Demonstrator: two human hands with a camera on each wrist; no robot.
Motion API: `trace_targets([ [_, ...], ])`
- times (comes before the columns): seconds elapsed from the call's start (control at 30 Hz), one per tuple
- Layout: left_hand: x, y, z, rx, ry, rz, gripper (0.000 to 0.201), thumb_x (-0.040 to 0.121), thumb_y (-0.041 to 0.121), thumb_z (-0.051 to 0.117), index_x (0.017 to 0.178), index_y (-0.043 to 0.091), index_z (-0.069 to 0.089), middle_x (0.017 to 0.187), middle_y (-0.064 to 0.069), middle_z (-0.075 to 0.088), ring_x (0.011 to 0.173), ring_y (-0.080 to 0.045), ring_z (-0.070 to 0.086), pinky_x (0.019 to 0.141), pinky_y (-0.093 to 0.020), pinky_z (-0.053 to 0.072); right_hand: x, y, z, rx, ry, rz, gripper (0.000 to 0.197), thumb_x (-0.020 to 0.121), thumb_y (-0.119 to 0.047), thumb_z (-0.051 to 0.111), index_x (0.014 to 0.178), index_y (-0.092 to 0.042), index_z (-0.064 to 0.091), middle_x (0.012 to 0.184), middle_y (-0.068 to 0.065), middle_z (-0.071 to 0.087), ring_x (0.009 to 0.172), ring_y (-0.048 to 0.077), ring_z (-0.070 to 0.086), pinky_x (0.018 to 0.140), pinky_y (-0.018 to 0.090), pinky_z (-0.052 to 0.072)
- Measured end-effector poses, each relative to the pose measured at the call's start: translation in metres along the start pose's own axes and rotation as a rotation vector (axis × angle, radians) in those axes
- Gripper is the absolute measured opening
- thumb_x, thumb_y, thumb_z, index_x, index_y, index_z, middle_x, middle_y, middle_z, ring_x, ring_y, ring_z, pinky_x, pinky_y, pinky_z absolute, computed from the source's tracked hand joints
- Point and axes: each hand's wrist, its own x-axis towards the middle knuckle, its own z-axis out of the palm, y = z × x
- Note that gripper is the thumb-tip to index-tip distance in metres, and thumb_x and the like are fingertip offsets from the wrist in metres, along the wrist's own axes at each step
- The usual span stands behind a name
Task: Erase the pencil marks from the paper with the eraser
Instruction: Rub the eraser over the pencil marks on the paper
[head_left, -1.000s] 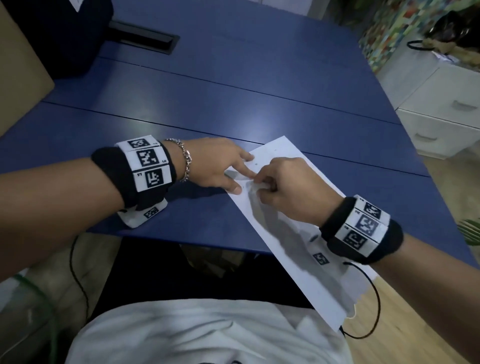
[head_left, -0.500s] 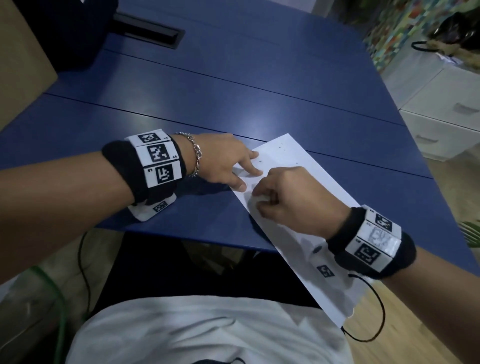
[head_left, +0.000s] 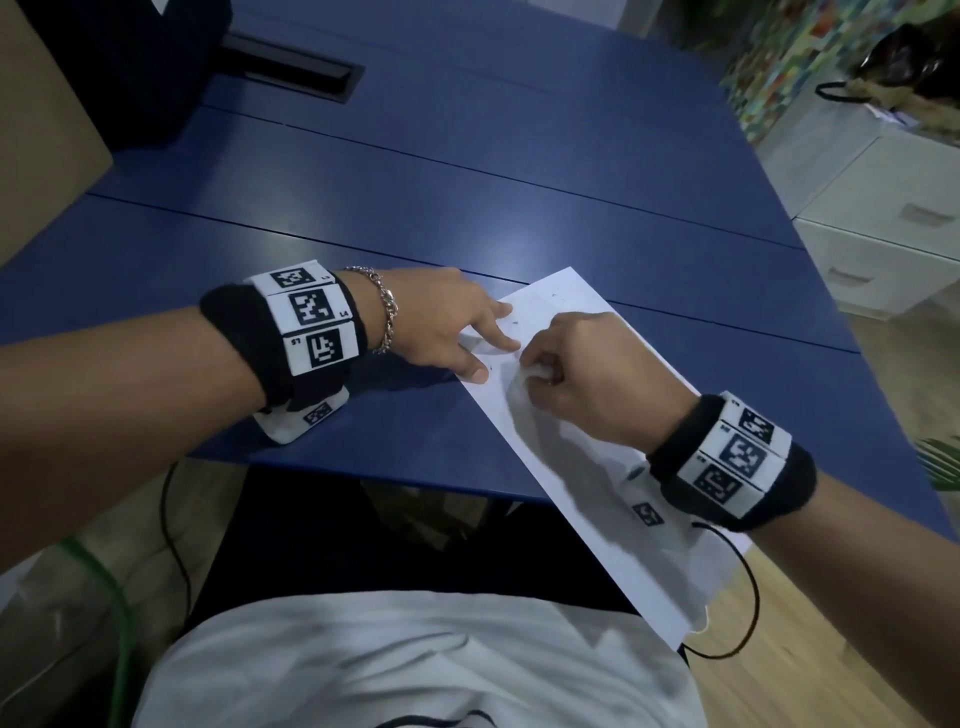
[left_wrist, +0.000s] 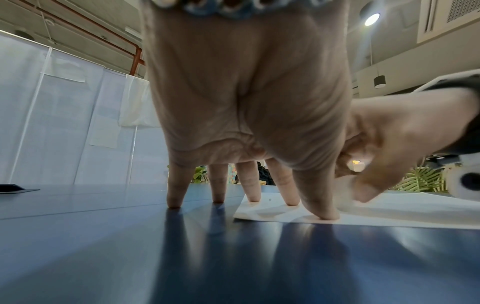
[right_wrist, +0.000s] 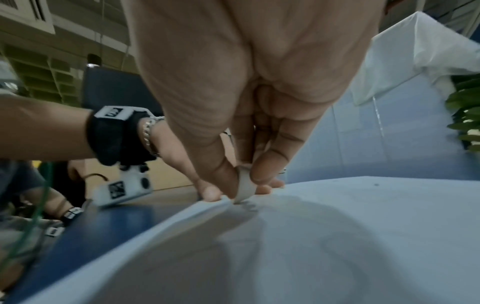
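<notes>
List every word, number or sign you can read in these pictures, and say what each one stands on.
"L4", probably: tiny print beside a coded square on the left wristband.
Right wristband: similar tiny print, too small to read.
Paper: only stray pencil marks, no legible words.
No other text can be read.

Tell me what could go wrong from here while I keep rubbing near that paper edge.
1. The white eraser, pinched in the right hand, works close to the left edge of the white paper sheet; a hard stroke could crease or tear it.
2. Only some fingertips of the left hand press the sheet; it might slip.
3. The sheet overhangs the blue table, so it could bend there.
</notes>
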Motion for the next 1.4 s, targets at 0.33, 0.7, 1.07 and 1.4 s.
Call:
trace_targets([
  [0.33, 0.0, 0.001, 0.0, 0.022, -0.01, -0.011, 0.055, 0.095, 0.058, 0.063, 0.148, 0.05, 0.05, 0.169, 0.008, 0.028, 0.149, -0.034, 0.035, 0.121, -0.044, 0.029, 0.003, 0.002, -0.004, -0.053, -0.015, -0.046, 0.013, 0.077, -0.025, 0.066, 0.085, -0.022, 0.074, 0.078, -0.005, 0.055, 0.072, 0.02, 0.054, 0.071, 0.038, 0.052],
  [0.7, -0.002, 0.003, -0.002, 0.016, -0.008, -0.008, 0.055, 0.096, 0.055, 0.064, 0.149, 0.048, 0.05, 0.169, 0.008, 0.029, 0.151, -0.032, 0.033, 0.121, -0.042, 0.029, 0.0, 0.0, -0.004, -0.05, -0.04, -0.092, 0.011, 0.076, -0.027, 0.066, 0.083, -0.022, 0.074, 0.077, -0.004, 0.057, 0.067, 0.018, 0.054, 0.069, 0.038, 0.051],
  [1.07, -0.002, 0.001, -0.014, 0.111, -0.005, -0.067, 0.062, 0.096, 0.052, 0.065, 0.153, 0.047, 0.042, 0.165, 0.006, 0.035, 0.145, -0.028, 0.04, 0.114, -0.048, 0.039, -0.017, 0.033, -0.013, -0.042, -0.035, -0.058, 0.009, 0.074, -0.021, 0.071, 0.083, -0.019, 0.073, 0.08, -0.004, 0.063, 0.07, 0.015, 0.058, 0.069, 0.033, 0.05],
  [1.4, -0.026, 0.025, 0.012, 0.009, -0.06, -0.179, 0.138, 0.056, 0.093, 0.07, 0.163, 0.019, 0.023, 0.171, 0.001, 0.017, 0.156, -0.019, 0.019, 0.122, -0.044, 0.031, -0.009, 0.02, -0.013, -0.014, -0.071, -0.081, 0.011, 0.076, -0.023, 0.071, 0.087, -0.023, 0.074, 0.08, -0.006, 0.063, 0.072, 0.014, 0.055, 0.069, 0.034, 0.051],
])
